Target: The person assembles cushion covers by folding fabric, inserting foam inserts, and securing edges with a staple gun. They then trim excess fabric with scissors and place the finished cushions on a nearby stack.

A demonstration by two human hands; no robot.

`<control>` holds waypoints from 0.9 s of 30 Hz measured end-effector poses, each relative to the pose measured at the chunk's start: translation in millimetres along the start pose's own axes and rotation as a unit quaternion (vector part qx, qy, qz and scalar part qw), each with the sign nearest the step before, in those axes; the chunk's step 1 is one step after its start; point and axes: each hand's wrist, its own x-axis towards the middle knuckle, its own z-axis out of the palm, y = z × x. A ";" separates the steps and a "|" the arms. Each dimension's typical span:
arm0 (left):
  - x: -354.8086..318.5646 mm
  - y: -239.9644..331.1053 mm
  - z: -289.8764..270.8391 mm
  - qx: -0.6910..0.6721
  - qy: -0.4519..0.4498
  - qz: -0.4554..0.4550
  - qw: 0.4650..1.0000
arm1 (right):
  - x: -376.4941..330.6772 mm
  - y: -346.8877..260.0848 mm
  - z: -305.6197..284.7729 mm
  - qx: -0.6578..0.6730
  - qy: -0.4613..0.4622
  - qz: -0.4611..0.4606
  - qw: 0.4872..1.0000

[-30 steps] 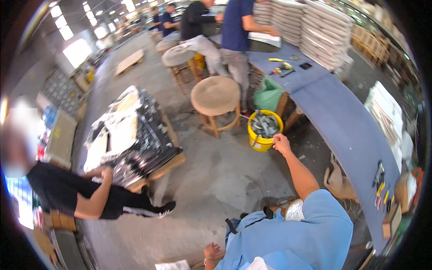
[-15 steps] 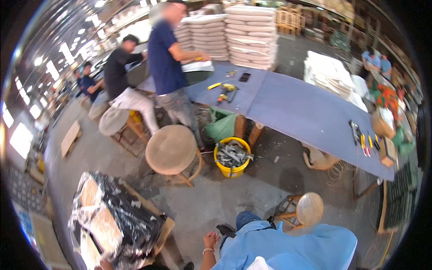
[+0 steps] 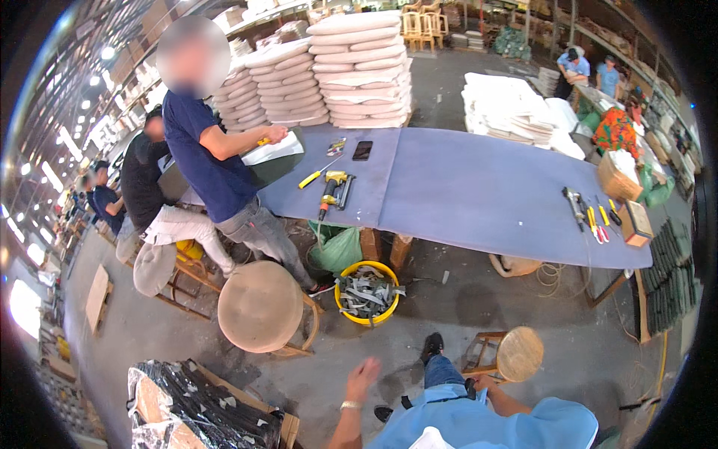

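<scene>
My left hand (image 3: 363, 379), with a band at the wrist, is held out low in front of me, holding nothing, its fingers stretched out. At my right side, my right hand (image 3: 485, 383) hangs near a small round wooden stool (image 3: 520, 354); its fingers are not clear, and I cannot tell whether it touches the stool. Ahead of my left hand stands a yellow bucket (image 3: 344, 308) full of grey scraps. To its left is a padded round stool (image 3: 259, 307) on wooden legs.
A long blue-grey table (image 3: 464, 187) crosses ahead, bearing a staple gun (image 3: 329, 191), a phone (image 3: 362, 151) and hand tools (image 3: 598, 223). A person in navy (image 3: 206, 157) works at its left. Cushions (image 3: 357, 75) are stacked behind. A black-wrapped pallet load (image 3: 202, 404) stands near left.
My view has shifted, so the table's left end and workers sit farther left. My left hand has moved forward with its fingers stretched out. My right hand and a shoe have come into view.
</scene>
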 end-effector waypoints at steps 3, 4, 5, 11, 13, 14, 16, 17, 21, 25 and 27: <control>-49.5 207.6 186.4 -0.062 -0.254 0.304 0.916 | 61.5 -15.8 -65.7 -0.085 0.009 -0.016 0.996; -69.1 257.3 229.4 -0.108 -0.347 0.353 0.862 | 103.8 -19.6 -101.0 -0.149 0.006 -0.070 0.986; -89.1 291.2 266.9 -0.150 -0.434 0.382 0.802 | 127.9 -3.7 -116.1 -0.199 -0.008 -0.111 0.974; -47.8 359.7 391.5 -0.279 -0.635 0.425 0.582 | 137.8 -197.1 -326.7 0.388 0.095 -0.080 0.913; -30.2 362.4 426.4 -0.330 -0.628 0.414 0.570 | 140.9 -226.6 -374.4 0.391 0.117 -0.115 0.905; -27.8 362.1 441.2 -0.364 -0.599 0.407 0.585 | 153.1 -240.7 -396.1 0.406 0.121 -0.128 0.897; -6.7 374.9 455.8 -0.360 -0.581 0.387 0.619 | 173.9 -256.0 -401.2 0.439 0.090 -0.141 0.883; 12.2 387.0 458.5 -0.347 -0.589 0.386 0.620 | 180.5 -258.1 -404.4 0.436 0.072 -0.131 0.887; 99.3 423.3 473.6 -0.346 -0.599 0.391 0.607 | 226.7 -272.9 -458.2 0.394 0.041 -0.139 0.908; 189.7 473.2 490.0 -0.358 -0.611 0.383 0.593 | 286.8 -310.3 -568.1 0.297 0.080 -0.153 0.939; 226.5 505.9 498.6 -0.346 -0.606 0.392 0.600 | 322.2 -327.7 -638.7 0.257 0.137 -0.165 0.942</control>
